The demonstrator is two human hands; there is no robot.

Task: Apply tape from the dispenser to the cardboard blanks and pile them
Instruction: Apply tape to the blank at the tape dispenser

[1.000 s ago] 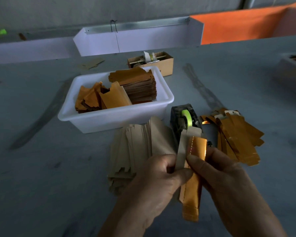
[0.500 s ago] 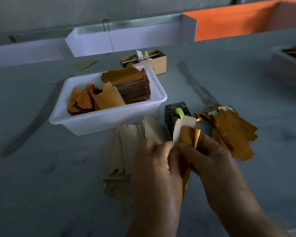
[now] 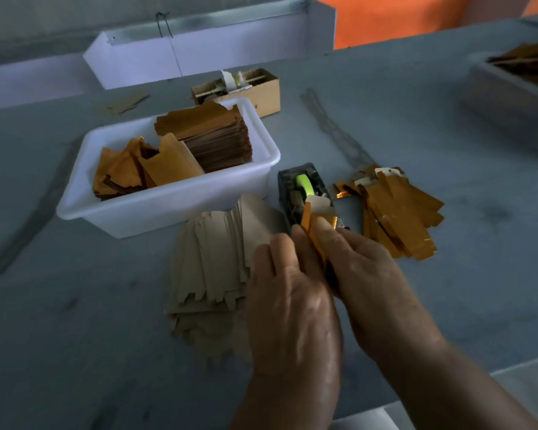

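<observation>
Nearest, left hand (image 3: 288, 293) and right hand (image 3: 359, 268) pressed together around one folded gold blank (image 3: 316, 226), fingers of both curled onto it, pinching it between them. Blank raised just above the counter (image 3: 75, 336), upper end poking out past the fingertips and meeting the front of the tape dispenser (image 3: 302, 193). Long axis running away from the body, tilted a little to the right, far end aimed at the dispenser's cutter; lower end hidden in the palms.

Likely very light, thin card with a slick foil face: stiff along the creases, easily bent or dented across them. Best held by the long folded edges near mid-length, as here, leaving the seam end free for tape. Firm pinch probably needed against slipping.

Just left of the hands, a fanned pile of pale blanks (image 3: 218, 259), plain side up, lengthwise away from the body. Right of the dispenser, a looser pile of gold pieces (image 3: 398, 218), presumably taped ones. Further off, a white tub (image 3: 168, 209) holding more brown blanks, stacked and loose.
</observation>
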